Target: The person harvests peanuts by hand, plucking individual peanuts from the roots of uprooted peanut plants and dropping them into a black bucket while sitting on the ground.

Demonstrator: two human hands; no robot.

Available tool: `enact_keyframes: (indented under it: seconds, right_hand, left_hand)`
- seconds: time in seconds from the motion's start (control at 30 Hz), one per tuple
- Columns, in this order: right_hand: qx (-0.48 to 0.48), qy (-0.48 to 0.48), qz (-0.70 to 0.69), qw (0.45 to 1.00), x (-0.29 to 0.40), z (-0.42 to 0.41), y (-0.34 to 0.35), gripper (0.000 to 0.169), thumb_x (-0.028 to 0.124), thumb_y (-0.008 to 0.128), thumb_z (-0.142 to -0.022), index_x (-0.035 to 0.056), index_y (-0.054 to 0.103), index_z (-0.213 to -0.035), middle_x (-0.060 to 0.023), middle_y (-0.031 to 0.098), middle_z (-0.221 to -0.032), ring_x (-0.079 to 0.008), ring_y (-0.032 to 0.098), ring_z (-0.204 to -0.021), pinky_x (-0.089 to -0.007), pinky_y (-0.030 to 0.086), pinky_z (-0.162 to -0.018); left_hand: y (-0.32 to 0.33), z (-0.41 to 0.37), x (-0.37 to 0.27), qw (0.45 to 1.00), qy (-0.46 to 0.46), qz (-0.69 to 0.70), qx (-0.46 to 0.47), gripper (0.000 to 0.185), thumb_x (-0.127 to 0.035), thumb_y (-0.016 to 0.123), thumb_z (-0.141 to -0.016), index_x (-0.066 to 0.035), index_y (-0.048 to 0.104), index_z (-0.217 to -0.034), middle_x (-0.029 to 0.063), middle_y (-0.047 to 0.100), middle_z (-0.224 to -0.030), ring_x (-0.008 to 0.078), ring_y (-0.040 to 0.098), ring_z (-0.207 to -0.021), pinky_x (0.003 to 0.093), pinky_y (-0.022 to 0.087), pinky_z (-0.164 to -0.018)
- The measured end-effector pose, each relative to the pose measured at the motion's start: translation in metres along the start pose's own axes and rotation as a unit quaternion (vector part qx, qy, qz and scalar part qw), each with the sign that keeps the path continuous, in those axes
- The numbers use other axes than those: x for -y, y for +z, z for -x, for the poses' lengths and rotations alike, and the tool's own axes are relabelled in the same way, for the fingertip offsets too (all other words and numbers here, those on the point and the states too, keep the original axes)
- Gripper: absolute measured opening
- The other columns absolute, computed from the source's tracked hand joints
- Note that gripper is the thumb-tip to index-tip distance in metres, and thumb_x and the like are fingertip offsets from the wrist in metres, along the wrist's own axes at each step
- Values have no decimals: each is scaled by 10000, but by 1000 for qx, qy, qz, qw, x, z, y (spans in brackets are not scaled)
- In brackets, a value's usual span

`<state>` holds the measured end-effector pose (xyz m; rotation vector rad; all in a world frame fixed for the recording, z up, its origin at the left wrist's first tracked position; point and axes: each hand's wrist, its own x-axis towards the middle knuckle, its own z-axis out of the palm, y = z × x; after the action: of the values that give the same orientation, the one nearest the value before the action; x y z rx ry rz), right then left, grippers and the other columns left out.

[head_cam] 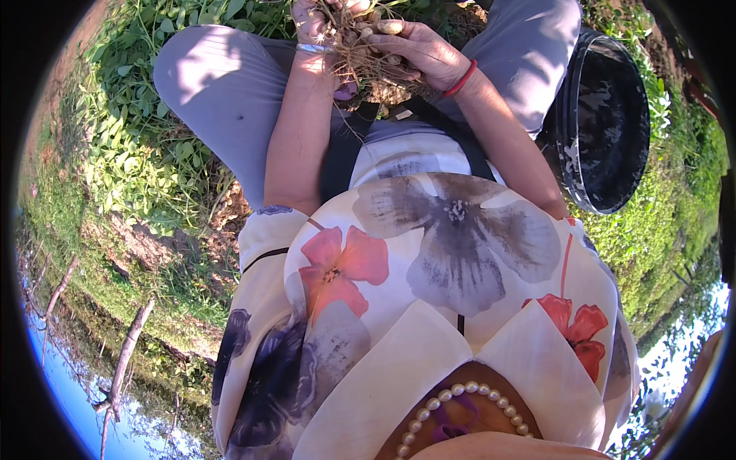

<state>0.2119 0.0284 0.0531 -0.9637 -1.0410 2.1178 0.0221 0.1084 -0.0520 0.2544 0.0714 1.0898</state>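
At the top edge, my left hand (310, 26) grips an uprooted bunch of peanut plants by its tangled roots (353, 54). Part of this hand is cut off by the picture's rim. My right hand (428, 54) comes in from the other side, its fingers among the roots. A pale peanut pod (390, 27) shows at its thumb and fingertips. More pods (394, 59) hang in the tangle, some half hidden by roots and fingers. Thin roots dangle over my lap.
Leafy green plants (144, 155) lie heaped beside my left knee (198, 63). A black bucket (575, 115), smeared with pale marks, stands tilted by my right thigh; its inside is dark. Bare soil (138, 238) and a wooden stake (129, 351) are at the left.
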Motion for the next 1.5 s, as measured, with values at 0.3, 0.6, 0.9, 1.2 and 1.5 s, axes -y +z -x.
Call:
enact_keyframes:
  seconds: [0.3, 0.6, 0.9, 1.2, 1.5]
  right_hand:
    - [17, -18, -83, 996, -5, -6, 3, 356, 400, 581, -1064, 62, 681, -1116, -4, 711, -932, -18, 605, -642, -180, 400, -462]
    - [-136, -35, 244, 960, -6, -11, 11, 360, 377, 700, -997, 33, 732, -1100, -12, 688, -796, -81, 648, -675, -265, 511, -578]
    - [-168, -244, 576, 762, -8, -16, 2, 300, 356, 699, -946, 62, 742, -988, -152, 718, -810, -366, 698, -780, -432, 584, -730]
    - [-207, -109, 380, 895, 3, 3, 21, 325, 260, 695, -978, -13, 730, -1150, -112, 721, -789, -156, 669, -705, -322, 568, -692]
    - [-113, -68, -4, 991, 1, 16, 15, 325, 90, 663, -987, -26, 656, -1291, -22, 638, -719, -49, 576, -573, -214, 454, -500]
  left_hand:
    - [-1, 0, -4, 1000, -4, 16, 0, 456, -462, 597, -968, -124, 508, -676, 30, 478, -667, 212, 451, -671, 374, 398, -622]
    - [2, 1, -4, 1000, -12, 23, 3, 450, -453, 590, -969, -129, 500, -671, 28, 470, -661, 209, 449, -670, 373, 397, -622]
    - [2, -1, -5, 999, -14, 32, 7, 444, -444, 582, -971, -133, 492, -666, 27, 462, -654, 206, 447, -669, 371, 396, -622]
    - [1, -2, -7, 999, -20, 47, 19, 439, -435, 575, -972, -137, 485, -662, 25, 454, -647, 203, 446, -668, 370, 394, -622]
    - [8, -4, 2, 998, -32, 56, 21, 428, -432, 568, -974, -141, 483, -672, 23, 453, -654, 204, 451, -672, 374, 398, -630]
